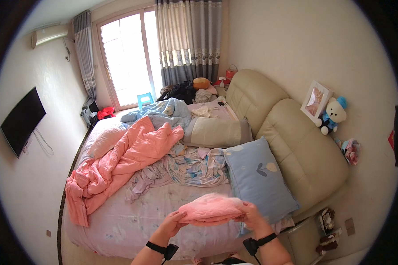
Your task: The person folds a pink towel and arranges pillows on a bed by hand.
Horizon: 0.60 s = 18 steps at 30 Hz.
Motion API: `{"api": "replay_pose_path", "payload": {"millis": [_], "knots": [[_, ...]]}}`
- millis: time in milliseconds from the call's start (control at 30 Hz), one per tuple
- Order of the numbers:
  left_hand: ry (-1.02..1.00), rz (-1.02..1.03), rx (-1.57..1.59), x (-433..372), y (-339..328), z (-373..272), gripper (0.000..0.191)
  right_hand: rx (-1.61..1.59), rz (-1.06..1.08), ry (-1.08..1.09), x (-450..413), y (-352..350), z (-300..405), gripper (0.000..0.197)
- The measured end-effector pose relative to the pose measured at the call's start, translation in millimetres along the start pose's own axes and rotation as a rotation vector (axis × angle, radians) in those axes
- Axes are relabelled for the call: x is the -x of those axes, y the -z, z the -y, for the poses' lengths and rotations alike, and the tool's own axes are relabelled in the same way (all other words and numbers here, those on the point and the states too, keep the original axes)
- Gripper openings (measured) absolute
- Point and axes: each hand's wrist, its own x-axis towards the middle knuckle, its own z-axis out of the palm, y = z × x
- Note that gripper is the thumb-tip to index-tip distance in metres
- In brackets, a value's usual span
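Observation:
Between my two hands, a folded pink fluffy cloth (212, 209) is held up over the near part of the bed. My left hand (174, 222) grips its left end, and my right hand (249, 215) pinches its right end. Both wrists wear black straps with small black devices. Beneath the cloth spreads a pale pink floral bed sheet (119, 232). A blue pillow with a tulip print (258, 175) lies just beyond my right hand. Farther off are a crumpled floral garment (199, 169) and a rumpled pink quilt (119, 162).
A beige padded headboard (305, 159) runs along the right side. Toward the window lie a grey-beige pillow (215, 132), a blue quilt (165, 111) and piled clothes (182, 92). A nightstand (298, 245) with small items stands at lower right; a blue stool (145, 99) is beyond the bed.

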Motion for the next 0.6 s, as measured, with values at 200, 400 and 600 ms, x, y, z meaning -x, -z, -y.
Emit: {"api": "replay_pose_path", "payload": {"millis": [200, 400, 600], "knots": [[0.058, 0.118, -0.122, 15.6, -49.8, 18.8, 0.037, 0.063, -0.048, 0.101, 47.3, 44.1, 22.8, 0.032], [0.164, 0.167, -0.158, 7.4, -84.6, 39.8, 0.036, 0.036, -0.023, 0.150, 79.9, 75.9, 44.4, 0.027], [0.234, 0.294, -0.059, -11.3, -128.3, 61.3, 0.034, 0.020, -0.033, 0.147, 83.0, 129.6, 51.6, 0.026]]}}
